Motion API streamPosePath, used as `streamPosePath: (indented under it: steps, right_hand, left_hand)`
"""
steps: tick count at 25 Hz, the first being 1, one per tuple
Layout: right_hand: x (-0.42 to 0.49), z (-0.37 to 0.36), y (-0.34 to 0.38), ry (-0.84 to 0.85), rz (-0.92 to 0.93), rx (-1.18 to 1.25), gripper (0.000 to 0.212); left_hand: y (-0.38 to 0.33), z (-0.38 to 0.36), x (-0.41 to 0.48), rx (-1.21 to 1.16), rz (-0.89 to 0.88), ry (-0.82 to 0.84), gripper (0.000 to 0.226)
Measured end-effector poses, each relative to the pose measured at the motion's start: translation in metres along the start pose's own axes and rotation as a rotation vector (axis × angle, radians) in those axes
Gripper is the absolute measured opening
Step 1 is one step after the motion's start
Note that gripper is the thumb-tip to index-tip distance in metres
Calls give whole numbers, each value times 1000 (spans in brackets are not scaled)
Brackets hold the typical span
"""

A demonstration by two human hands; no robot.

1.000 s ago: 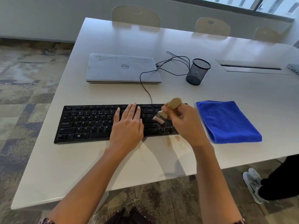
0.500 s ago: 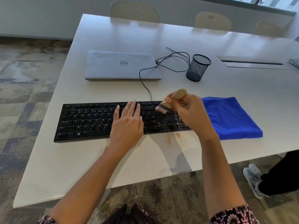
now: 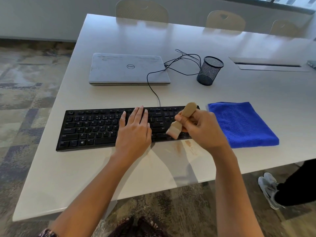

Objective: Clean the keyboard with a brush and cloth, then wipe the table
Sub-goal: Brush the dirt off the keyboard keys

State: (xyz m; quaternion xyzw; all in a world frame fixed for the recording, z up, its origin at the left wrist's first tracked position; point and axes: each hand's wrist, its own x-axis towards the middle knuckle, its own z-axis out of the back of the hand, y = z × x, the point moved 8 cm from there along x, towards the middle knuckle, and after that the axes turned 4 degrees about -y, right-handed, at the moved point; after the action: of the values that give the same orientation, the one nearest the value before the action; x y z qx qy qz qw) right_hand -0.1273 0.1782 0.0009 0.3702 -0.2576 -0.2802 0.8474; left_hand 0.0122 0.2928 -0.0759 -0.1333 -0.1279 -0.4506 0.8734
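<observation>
Keyboard [image 3: 95, 127], black and wired, flat near the front edge of the counter [image 3: 171, 36]. Left hand [image 3: 134, 132] spread flat on the middle keys, pinning it. Right hand [image 3: 203, 129] pinched around the wooden handle of a small brush [image 3: 177, 125], bristles down on the lower right keys by the near edge. Folded blue cloth [image 3: 242, 125] just beside, untouched; closed laptop [image 3: 128, 69] and mesh pen cup [image 3: 209, 71] well behind.

Risks: dust flicked onto the counter or the cloth by fast strokes; keycaps snagged by hard bristle pressure; cable [image 3: 150, 86] tugged if the board slides.

Against half a second ago: brush lower, moved from the upper rows toward the bottom row; left hand unmoved.
</observation>
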Motion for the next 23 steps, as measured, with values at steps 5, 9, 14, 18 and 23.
streamPosePath:
  steps: [5,9,14,18,23]
  right_hand:
    - [-3,-12,10,-137,68,-46,22]
    - [-6,-19,8,46,33,-182,25]
    - [-2,-10,26,77,81,29,13]
    - [1,-25,19,184,100,-24,12]
    - [9,-1,4,132,41,-6,6]
  left_hand:
    - [1,0,0,0,-2,-8,60]
    - [0,0,0,-3,1,-12,60]
    - [0,0,1,6,-9,-12,59]
    - [0,-1,0,6,-16,-8,59]
    - [1,-1,0,13,-7,1,60]
